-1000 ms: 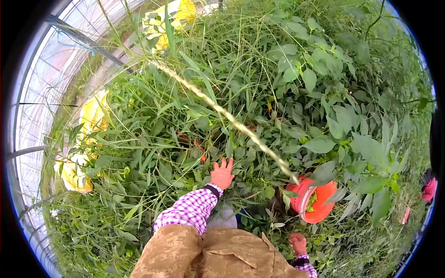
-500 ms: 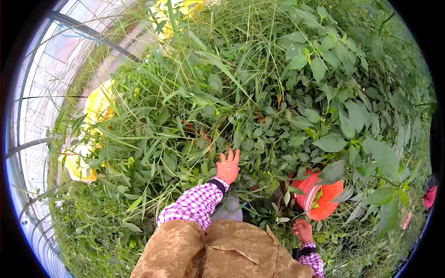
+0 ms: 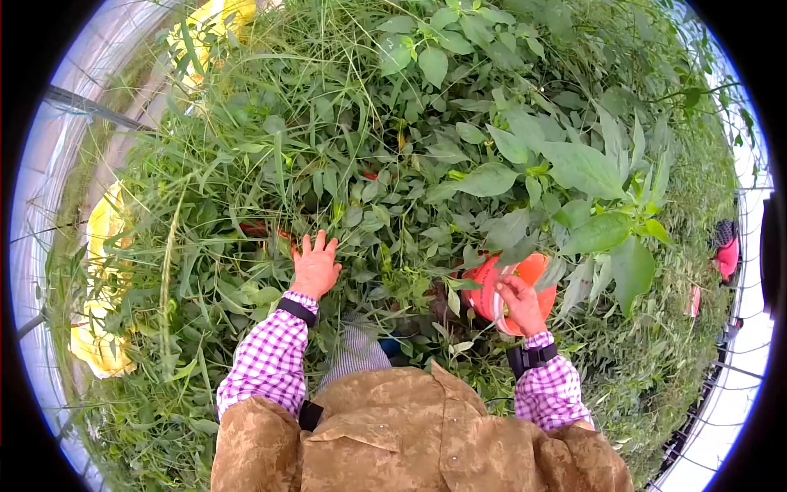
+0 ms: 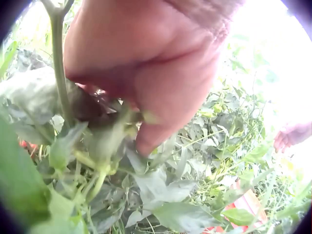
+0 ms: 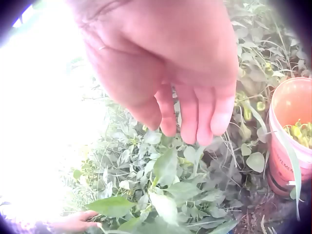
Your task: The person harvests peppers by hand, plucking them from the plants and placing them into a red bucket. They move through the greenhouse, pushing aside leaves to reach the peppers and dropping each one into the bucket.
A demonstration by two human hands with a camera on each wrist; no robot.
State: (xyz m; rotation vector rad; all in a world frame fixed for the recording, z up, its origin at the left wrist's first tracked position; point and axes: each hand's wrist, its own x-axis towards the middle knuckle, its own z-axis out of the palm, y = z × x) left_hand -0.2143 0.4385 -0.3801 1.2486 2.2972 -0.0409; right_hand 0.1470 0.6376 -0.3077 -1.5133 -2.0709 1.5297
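My left hand (image 3: 316,266) is among the leafy plants with its fingers spread, palm down over the foliage. Close up in the left wrist view, the same hand (image 4: 146,63) lies against leaves and a thick green stem (image 4: 58,63); leaves hide its fingertips. Something red (image 3: 256,229) shows through the leaves just beyond that hand. To the right, my right hand (image 3: 523,305) hangs over a red-orange bucket (image 3: 484,289) in the head view. Its fingers (image 5: 204,112) are loosely bent and hold nothing. Yellow-green produce (image 5: 300,132) lies inside the bucket.
Tall grass and dense plants surround both hands. Large leaves (image 3: 586,168) rise near the bucket on the right. Yellow sacks (image 3: 102,348) stand along the left path, beside the greenhouse frame. A pink object (image 3: 727,258) is at the far right.
My right hand has risen from beside my body to over the bucket. The head view has turned right, so plants, sacks and bucket sit further left. The left hand stays among the plants, fingers spread.
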